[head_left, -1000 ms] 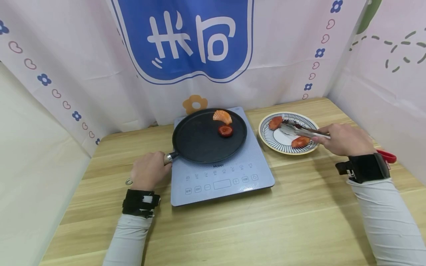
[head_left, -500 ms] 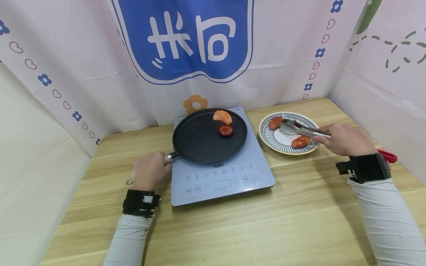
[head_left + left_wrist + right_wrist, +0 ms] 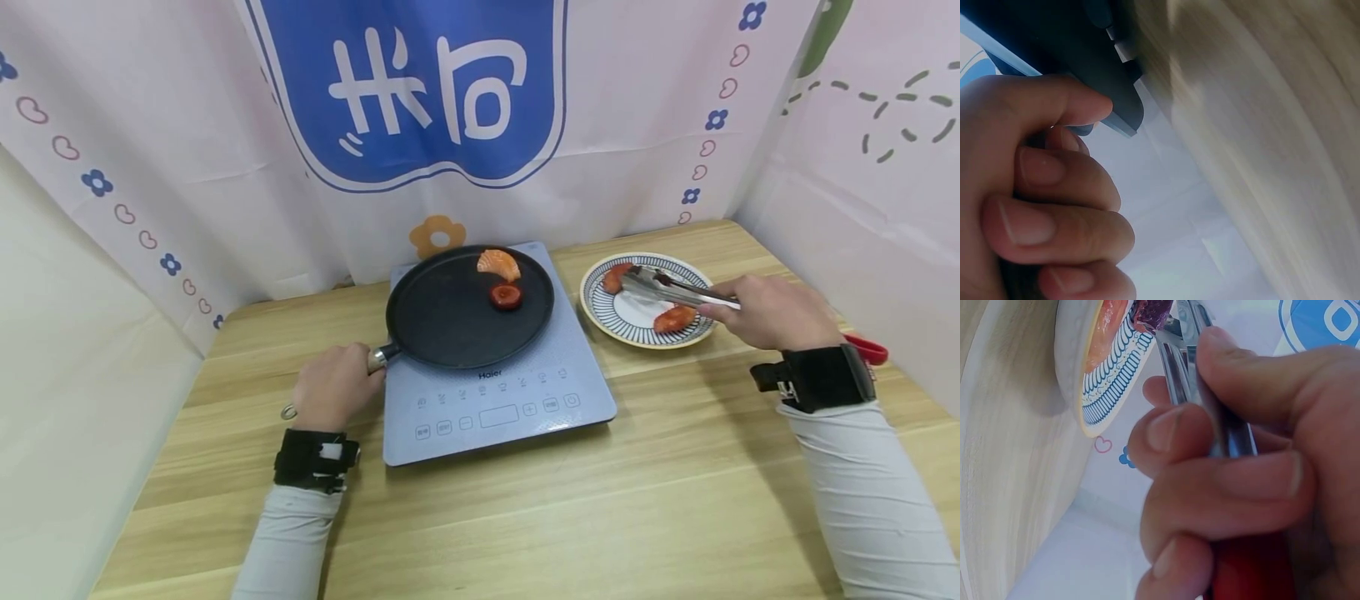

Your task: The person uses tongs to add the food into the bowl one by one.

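Observation:
My left hand (image 3: 337,387) grips the handle (image 3: 381,358) of a flat black frying pan (image 3: 457,321), fingers curled round it in the left wrist view. In the pan, towards the far right, lie an orange, white-striped piece (image 3: 498,264) and a dark red round slice (image 3: 506,296). My right hand (image 3: 776,312) holds metal tongs (image 3: 678,293) over a patterned plate (image 3: 637,333). Their tips are at a reddish-orange food piece (image 3: 617,277) on the plate's far left; a similar piece (image 3: 675,318) lies nearer. In the right wrist view a dark purplish-red piece (image 3: 1154,314) shows by the tong arms.
The pan stands on a pale blue induction cooktop (image 3: 495,417) on a wooden table (image 3: 525,517). A white printed curtain (image 3: 187,100) hangs directly behind. A red tong end (image 3: 866,350) sticks out beyond the right wrist.
The tong tips have shifted slightly left, further over the far-left food piece. The whole head view has moved a little; the left hand stays on the pan handle.

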The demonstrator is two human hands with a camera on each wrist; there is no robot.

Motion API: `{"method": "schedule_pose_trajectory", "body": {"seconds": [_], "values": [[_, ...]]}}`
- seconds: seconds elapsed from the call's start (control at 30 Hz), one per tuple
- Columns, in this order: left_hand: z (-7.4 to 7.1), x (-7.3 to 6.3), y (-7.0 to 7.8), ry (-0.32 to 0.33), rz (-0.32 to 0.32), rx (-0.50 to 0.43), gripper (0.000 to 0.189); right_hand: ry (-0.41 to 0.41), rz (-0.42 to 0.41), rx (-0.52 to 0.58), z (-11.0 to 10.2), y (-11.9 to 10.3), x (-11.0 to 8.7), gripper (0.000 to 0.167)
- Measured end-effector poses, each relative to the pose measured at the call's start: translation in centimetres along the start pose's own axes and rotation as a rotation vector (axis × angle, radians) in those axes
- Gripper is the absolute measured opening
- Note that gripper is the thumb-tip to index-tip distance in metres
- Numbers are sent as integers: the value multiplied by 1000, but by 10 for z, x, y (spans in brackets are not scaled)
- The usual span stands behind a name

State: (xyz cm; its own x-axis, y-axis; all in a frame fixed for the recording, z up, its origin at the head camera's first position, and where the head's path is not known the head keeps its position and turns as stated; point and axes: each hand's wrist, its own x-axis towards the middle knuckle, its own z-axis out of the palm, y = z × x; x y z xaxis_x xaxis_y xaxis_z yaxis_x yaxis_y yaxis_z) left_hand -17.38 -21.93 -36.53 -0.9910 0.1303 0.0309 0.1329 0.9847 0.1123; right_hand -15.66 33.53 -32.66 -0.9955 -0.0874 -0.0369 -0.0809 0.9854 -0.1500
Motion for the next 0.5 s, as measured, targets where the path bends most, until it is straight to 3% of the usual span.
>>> {"method": "schedule_pose_trajectory", "body": {"seconds": [0.5], "values": [[1,0,-1,11,6,9,28,29,-8,22,-4,-5,-2,57]]}}
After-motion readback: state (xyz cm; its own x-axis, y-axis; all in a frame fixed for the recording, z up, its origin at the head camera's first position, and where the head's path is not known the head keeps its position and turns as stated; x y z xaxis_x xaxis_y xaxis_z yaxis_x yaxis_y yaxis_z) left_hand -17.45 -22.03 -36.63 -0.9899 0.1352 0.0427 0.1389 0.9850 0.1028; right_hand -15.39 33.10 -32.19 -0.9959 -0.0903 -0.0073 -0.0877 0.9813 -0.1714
